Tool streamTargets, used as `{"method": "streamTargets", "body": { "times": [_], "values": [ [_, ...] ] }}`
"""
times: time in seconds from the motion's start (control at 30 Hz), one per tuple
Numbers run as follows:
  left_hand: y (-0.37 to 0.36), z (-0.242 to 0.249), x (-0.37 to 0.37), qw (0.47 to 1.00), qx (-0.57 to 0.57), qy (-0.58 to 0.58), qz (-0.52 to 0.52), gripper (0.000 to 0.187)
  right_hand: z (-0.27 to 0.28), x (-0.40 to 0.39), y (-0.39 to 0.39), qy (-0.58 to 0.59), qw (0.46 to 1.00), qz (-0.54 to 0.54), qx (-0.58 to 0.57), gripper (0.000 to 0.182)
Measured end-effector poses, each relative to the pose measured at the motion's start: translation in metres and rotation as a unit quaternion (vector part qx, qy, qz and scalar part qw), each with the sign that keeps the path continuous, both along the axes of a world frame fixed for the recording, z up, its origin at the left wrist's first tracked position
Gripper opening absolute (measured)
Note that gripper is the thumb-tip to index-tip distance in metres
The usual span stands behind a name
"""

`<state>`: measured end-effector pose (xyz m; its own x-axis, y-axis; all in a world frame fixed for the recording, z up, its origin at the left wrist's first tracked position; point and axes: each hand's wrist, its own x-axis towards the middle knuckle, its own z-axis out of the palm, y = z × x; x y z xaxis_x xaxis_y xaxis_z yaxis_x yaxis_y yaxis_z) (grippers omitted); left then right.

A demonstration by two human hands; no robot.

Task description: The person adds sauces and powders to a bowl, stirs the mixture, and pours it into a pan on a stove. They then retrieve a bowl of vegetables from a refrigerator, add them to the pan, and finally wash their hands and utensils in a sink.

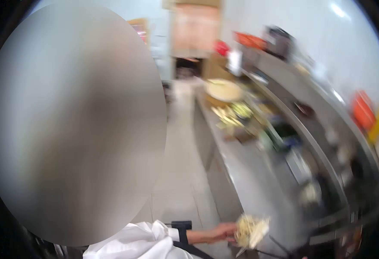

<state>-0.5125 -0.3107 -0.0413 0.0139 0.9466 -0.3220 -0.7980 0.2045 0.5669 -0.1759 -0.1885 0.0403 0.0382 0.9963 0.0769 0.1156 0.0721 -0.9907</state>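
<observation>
My left hand [226, 232] reaches in from the bottom, its white sleeve [131, 241] and a dark band behind it. Its fingers are closed on a clump of pale yellow shredded food [250, 231], with a whitish flat piece at its right side. Motion blur hides whether a dish lies under the clump. Hand and food are over the near edge of the steel counter [258, 181]. I do not make out my right hand; dark shapes and thin dark lines lie at the bottom right.
Farther along the counter are a round pale board [223, 90], yellowish strips [227, 116] and a bowl of greenish pieces [242, 110]. Shelving with containers [299, 166] runs along the right wall. A tiled floor aisle [176, 172] lies left of the counter. A large blurred oval covers the left.
</observation>
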Motion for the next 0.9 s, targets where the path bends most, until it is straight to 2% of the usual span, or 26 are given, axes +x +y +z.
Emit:
{"method": "streamTargets", "body": {
  "times": [0.03,0.07,0.1,0.13,0.17,0.2,0.27,0.3,0.37,0.47,0.5,0.57,0.63,0.67,0.73,0.8,0.9],
  "values": [
    [0.003,0.011,0.02,0.999,0.039,0.006,-0.035,0.039,0.017,0.024,-0.014,0.073,0.997,-0.01,-0.028,0.033],
    [0.006,0.021,0.043,0.999,0.04,0.027,-0.022,0.032,0.034,0.048,-0.031,0.139,0.988,-0.028,-0.055,0.034],
    [0.011,0.003,0.067,0.998,0.023,0.045,-0.036,0.034,0.049,0.071,-0.053,0.189,0.978,-0.046,-0.071,0.034],
    [0.018,0.016,0.089,0.991,-0.034,0.097,-0.084,0.039,-0.013,0.156,-0.056,0.421,0.905,0.032,-0.042,0.029],
    [0.028,0.028,0.12,0.991,0.034,0.068,-0.113,0.045,0.051,0.141,-0.074,0.366,0.929,0.047,-0.003,0.034],
    [0.035,0.011,0.147,0.988,0.024,0.089,-0.122,0.048,0.044,0.18,-0.088,0.353,0.934,-0.052,0.016,0.037],
    [0.074,0.035,0.21,0.991,-0.003,0.033,-0.133,0.047,0.064,0.254,-0.09,0.339,0.939,-0.033,0.051,0.034],
    [0.069,0.042,0.241,0.986,-0.002,0.034,-0.166,0.047,0.069,0.289,-0.119,0.307,0.944,-0.105,0.06,0.034],
    [0.069,0.044,0.298,0.988,-0.018,-0.008,-0.155,0.041,0.071,0.359,-0.151,0.243,0.943,-0.222,0.056,0.041],
    [0.096,0.047,0.377,0.983,-0.04,0.004,-0.181,0.042,0.08,0.423,-0.143,0.222,0.877,-0.408,0.127,0.039],
    [0.095,0.083,0.362,0.979,-0.034,-0.005,-0.202,0.043,0.108,0.41,-0.152,0.21,0.875,-0.417,0.126,0.039],
    [0.114,0.07,0.428,0.974,-0.044,0.012,-0.221,0.043,0.05,0.51,-0.148,0.151,0.852,-0.461,0.198,0.029],
    [0.136,0.064,0.459,0.969,-0.052,0.014,-0.243,0.042,0.007,0.558,-0.134,0.109,0.858,-0.467,0.182,0.025],
    [0.15,0.059,0.472,0.966,-0.06,0.018,-0.251,0.042,-0.003,0.572,-0.126,0.064,0.867,-0.463,0.171,0.02],
    [0.173,0.046,0.486,0.951,-0.028,0.016,-0.309,0.042,0.001,0.557,-0.09,0.047,0.847,-0.519,0.109,0.02],
    [0.194,0.047,0.513,0.94,-0.036,0.006,-0.34,0.042,-0.034,0.591,-0.073,-0.007,0.865,-0.491,0.1,0.023],
    [0.222,0.031,0.549,0.923,-0.029,0.008,-0.382,0.044,-0.073,0.613,-0.039,-0.033,0.865,-0.493,0.087,0.027]
  ]
}}
